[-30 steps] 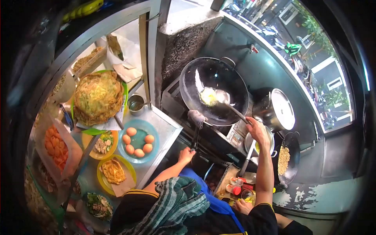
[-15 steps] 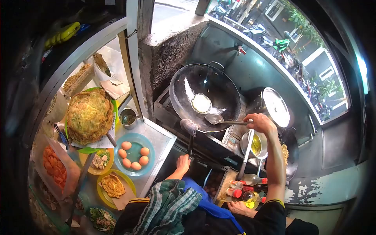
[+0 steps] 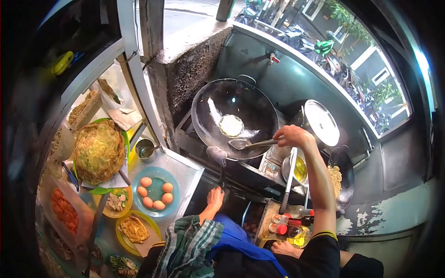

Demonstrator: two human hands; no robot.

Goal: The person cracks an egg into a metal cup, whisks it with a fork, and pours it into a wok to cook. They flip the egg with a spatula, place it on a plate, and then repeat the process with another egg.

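A large dark wok (image 3: 208,123) sits on the stove, and a round white egg (image 3: 231,125) with frothy edges lies in its oil. My right hand (image 3: 295,137) is closed around the handle of a metal wok spatula (image 3: 239,144). Its blade rests inside the wok just below the egg. Closer to me, my left hand (image 3: 215,199) grips the wok handle (image 3: 223,175), which has a grey cloth (image 3: 216,154) wrapped where it meets the rim.
Left, a counter holds a blue plate (image 3: 174,204) of eggs, a fried omelette (image 3: 134,229) and a large fried mound (image 3: 100,152). Right are an oil pot (image 3: 301,170), a lidded pot (image 3: 322,123), a second wok (image 3: 345,185) with noodle-like food, and sauce bottles (image 3: 299,211).
The whole view has shifted slightly. My right hand has moved a little left and up relative to the wok, with the spatula blade sliding left below the egg. My left hand keeps its grip.
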